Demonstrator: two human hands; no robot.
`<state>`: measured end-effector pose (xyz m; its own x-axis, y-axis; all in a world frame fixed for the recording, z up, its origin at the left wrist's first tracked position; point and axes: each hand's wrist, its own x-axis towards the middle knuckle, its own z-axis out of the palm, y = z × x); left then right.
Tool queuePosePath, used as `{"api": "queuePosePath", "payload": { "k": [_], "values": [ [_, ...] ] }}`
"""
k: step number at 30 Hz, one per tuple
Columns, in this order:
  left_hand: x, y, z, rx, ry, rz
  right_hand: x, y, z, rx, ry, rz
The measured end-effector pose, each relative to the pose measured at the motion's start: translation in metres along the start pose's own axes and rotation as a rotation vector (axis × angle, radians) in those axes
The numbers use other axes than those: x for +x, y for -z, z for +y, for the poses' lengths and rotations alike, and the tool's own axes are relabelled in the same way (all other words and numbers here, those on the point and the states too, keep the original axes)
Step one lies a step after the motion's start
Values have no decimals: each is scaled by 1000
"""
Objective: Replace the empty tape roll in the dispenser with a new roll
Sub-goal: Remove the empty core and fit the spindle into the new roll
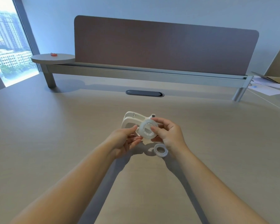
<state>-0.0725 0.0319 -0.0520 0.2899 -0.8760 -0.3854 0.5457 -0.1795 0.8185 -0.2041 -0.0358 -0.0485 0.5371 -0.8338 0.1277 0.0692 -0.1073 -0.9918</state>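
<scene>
A white tape dispenser (132, 118) lies on the desk just beyond my hands. In front of it I hold a translucent white tape roll (148, 129) above the desk. My right hand (167, 135) pinches its right rim between thumb and fingers. My left hand (125, 141) touches the roll's lower left edge with its fingertips. A second, smaller white ring (160, 150), an empty-looking core, lies flat on the desk below my right hand. Part of the dispenser's front is hidden behind the held roll.
The pale wooden desk (55, 135) stretches all around. A brown divider panel (165, 49) on a metal rail stands at the back, with a dark cable slot (145, 93) before it. A round shelf (52, 58) holds a small orange object. Papers (268, 88) lie far right.
</scene>
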Motion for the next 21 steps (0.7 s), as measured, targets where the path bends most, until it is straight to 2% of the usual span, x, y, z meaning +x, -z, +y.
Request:
{"api": "queuePosePath", "payload": {
  "k": [4,9,15,21],
  "values": [
    [-1,-6,-2,41,-18,-72,-1,-4,-1,-12,27,-39],
    [-3,-10,1,41,-58,-81,-1,-3,-3,-29,26,-39],
    [-7,-9,2,16,-59,-116,0,-5,1,-91,18,-10],
    [-10,-3,5,110,-87,-191,2,-6,3,-106,9,16]
  ]
}}
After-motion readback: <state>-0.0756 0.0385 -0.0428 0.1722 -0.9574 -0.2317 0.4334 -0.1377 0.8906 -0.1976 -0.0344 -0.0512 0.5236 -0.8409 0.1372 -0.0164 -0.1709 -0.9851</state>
